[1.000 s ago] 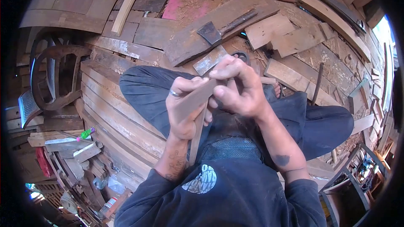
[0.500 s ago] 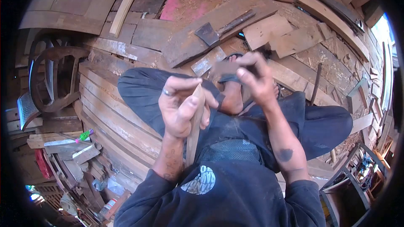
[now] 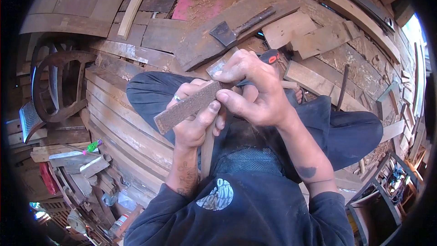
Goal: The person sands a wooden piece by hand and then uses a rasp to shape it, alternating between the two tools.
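My left hand [image 3: 189, 125], a ring on one finger, is closed around a narrow wooden strip [image 3: 208, 148] whose lower end points down toward my lap. The strip's upper end is hidden. Between the thumb and fingers of my right hand [image 3: 255, 89] is a flat, brown piece of sandpaper [image 3: 184, 107] with a grainy face. It slants across the top of my left hand and overlaps the wooden strip's upper end in this view.
Ahead of my crossed legs, a hatchet [image 3: 224, 33] lies on a wide plank [image 3: 198, 48]. Stacked boards [image 3: 120, 114] run along my left, beside a curved wooden frame [image 3: 57, 86]. Offcuts [image 3: 88, 166] are piled at lower left. An upright metal rod [image 3: 343, 86] stands at right.
My right hand has come left and down toward my left hand, bringing the sandpaper over the wooden strip's tip. My left hand keeps its hold on the strip.
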### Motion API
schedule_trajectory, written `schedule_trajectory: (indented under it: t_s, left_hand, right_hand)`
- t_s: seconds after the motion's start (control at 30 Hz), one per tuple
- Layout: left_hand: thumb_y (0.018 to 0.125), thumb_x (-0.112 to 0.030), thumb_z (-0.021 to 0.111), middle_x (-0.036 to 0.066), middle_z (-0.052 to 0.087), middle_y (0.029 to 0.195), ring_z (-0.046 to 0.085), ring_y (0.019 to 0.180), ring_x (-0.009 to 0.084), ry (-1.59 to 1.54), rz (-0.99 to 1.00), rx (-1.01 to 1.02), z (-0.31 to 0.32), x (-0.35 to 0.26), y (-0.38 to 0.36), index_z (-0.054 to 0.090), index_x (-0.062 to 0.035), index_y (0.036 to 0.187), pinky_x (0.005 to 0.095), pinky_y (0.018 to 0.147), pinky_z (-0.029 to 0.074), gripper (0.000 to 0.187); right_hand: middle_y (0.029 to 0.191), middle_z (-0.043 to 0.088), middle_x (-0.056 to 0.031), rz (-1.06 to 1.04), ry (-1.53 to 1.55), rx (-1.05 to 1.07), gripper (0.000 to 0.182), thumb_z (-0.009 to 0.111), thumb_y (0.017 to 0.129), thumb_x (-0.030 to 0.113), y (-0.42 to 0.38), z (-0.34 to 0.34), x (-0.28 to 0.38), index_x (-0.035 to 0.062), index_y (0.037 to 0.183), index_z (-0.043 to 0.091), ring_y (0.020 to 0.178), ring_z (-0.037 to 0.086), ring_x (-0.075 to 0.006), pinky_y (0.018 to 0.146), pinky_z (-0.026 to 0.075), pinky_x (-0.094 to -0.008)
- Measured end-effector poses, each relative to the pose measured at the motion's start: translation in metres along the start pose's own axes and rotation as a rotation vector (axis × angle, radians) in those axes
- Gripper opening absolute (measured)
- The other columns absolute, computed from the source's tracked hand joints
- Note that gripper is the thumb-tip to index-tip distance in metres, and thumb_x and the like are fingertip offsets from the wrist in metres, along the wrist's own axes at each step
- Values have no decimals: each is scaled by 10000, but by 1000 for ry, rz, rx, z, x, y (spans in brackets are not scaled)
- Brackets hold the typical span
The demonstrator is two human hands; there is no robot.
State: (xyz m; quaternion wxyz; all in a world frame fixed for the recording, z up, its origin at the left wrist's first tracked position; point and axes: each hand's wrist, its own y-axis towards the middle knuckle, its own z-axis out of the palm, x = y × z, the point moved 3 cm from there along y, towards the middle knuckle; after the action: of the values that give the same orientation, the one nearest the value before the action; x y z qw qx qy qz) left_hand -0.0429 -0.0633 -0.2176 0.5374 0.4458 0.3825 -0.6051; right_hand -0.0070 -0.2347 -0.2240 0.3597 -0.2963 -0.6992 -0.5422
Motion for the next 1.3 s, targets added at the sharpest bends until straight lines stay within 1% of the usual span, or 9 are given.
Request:
schedule_trajectory:
  t_s: [0.27,0.4,0.53,0.73,0.83,0.93,1.0,1.1,1.3]
  left_hand:
    - [993,-24,645,229,691,1018,678,639,210,-87,29,89,-13,-5,1,585,82,1287,278,482,542,318]
    - [1041,-103,605,245,708,1064,696,704,205,6,-160,57,-10,-7,2,567,69,1345,284,564,565,352]
    - [1059,-127,501,178,670,885,590,606,144,-35,-221,23,-7,-2,1,547,46,1261,251,516,469,270]
    - [951,-44,447,135,614,829,553,629,143,56,-117,-54,-1,-6,-1,515,54,1232,266,567,464,306]
    - [950,-20,439,136,608,830,547,632,141,124,-91,-82,-1,-4,-4,518,62,1256,260,574,465,327]
    - [949,-100,470,146,604,854,566,634,163,146,-101,-103,-18,-1,-2,527,104,1324,256,518,471,430]
    - [951,-98,474,160,602,903,569,636,163,-4,-93,-39,-24,-13,-3,517,102,1356,244,473,464,454]
    - [969,-110,511,163,576,1045,584,641,158,43,-50,-89,-18,-13,1,505,86,1382,229,436,478,458]
    - [993,-131,596,142,592,1062,604,675,145,128,35,-22,-8,-6,3,526,65,1358,219,439,487,420]
  right_hand:
    - [971,619,-39,540,260,-359,216,723,926,150,-71,-24,-73,-5,1058,651,911,583,-114,817,477,-274]
    - [994,625,-49,379,236,-252,231,719,922,136,-37,-25,-37,-7,1089,649,928,588,-122,834,470,-279]
    - [958,684,-104,295,131,-111,207,751,876,138,-14,-4,-10,9,1020,677,920,650,-216,816,477,-348]
    - [841,643,-97,112,-237,-90,211,784,801,64,1,7,12,21,976,675,785,617,-256,757,445,-371]
    - [866,657,-104,128,-302,-45,191,773,822,71,-4,1,9,11,967,663,800,629,-234,756,453,-361]
    - [839,639,-123,392,-186,-139,200,758,858,186,-47,-21,-37,26,940,671,787,629,-277,751,486,-402]
    - [839,649,-89,573,-367,-81,198,737,903,177,-71,-45,-56,10,976,658,775,626,-203,728,501,-354]
    - [916,649,-15,715,10,-337,192,681,980,157,-72,-52,-53,-8,1070,640,869,581,-91,783,483,-269]
    - [933,671,-58,474,131,-206,238,728,936,171,-24,-23,-6,-16,1065,656,903,627,-122,813,508,-289]
